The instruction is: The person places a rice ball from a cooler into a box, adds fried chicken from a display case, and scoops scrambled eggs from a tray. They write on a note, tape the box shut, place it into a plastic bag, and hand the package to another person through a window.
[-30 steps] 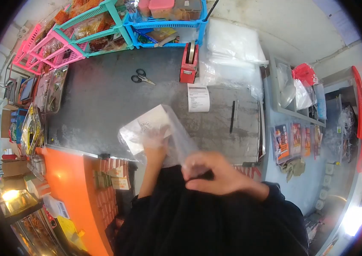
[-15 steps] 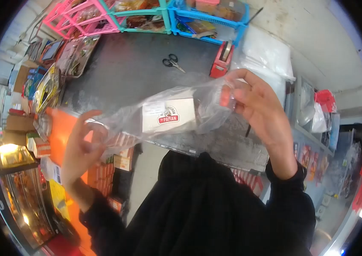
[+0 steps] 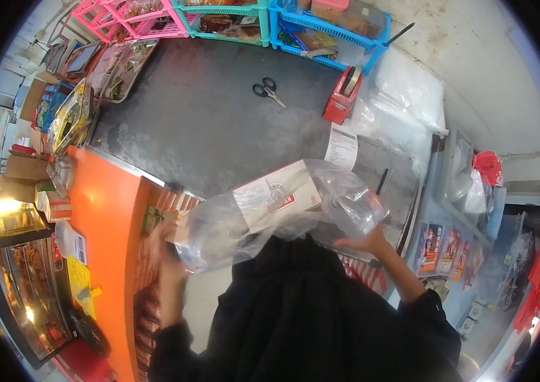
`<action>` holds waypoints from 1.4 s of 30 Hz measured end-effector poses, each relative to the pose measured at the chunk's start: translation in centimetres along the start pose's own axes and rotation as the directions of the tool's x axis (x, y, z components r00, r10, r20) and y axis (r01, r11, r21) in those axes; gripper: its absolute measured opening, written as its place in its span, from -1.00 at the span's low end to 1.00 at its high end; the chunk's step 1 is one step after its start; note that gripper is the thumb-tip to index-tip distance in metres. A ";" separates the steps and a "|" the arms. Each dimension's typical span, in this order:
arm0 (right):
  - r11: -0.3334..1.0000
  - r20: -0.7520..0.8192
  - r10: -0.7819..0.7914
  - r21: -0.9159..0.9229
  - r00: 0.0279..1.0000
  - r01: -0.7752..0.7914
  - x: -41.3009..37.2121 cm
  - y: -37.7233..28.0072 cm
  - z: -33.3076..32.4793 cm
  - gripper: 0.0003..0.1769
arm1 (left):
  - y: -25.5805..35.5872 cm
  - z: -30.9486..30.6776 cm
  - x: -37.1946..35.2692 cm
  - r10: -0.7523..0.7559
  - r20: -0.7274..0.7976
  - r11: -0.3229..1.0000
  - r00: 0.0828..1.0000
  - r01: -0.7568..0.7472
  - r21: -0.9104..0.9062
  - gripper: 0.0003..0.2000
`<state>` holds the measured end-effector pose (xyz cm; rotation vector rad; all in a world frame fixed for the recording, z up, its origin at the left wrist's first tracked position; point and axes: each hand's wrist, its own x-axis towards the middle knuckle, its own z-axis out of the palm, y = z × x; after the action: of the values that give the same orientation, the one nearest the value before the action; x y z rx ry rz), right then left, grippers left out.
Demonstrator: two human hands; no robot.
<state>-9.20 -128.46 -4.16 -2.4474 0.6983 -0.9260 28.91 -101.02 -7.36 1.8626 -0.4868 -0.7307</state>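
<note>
A clear plastic bag point(image 3: 219, 230) with a white printed box point(image 3: 277, 195) inside hangs tilted between my hands, close to my body at the counter's near edge. My left hand point(image 3: 169, 258) is at the bag's left end, blurred, so its fingers are hard to make out. At the right end, my right hand point(image 3: 372, 240) is closed on the bag's lower corner, with the thumb stretching to the left. A paper slip with print covers part of the box's left side.
On the dark counter point(image 3: 200, 114) lie black scissors point(image 3: 269, 92), a red tape dispenser point(image 3: 343, 95) and a printed receipt point(image 3: 341, 146). Stacked plastic bags point(image 3: 404, 95) are at the right. Blue point(image 3: 327, 32) and pink baskets point(image 3: 133, 19) line the back; metal trays point(image 3: 128, 70) stand left.
Both hands and the bagged box have moved down towards my body. The box is tilted more, and the receipt on the counter has come into view. The camera view has shifted slightly.
</note>
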 end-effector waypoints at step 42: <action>0.329 -0.009 0.269 0.941 0.963 -0.083 20.5 -8.9 4.7 -0.57 | 5.8 16.2 11.3 0.528 0.836 0.355 0.149 -0.933 -0.057 -0.87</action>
<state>10.12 -132.57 7.35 -1.2037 0.2846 -1.0344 26.12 -121.29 -9.57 1.2445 -2.2505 -0.5972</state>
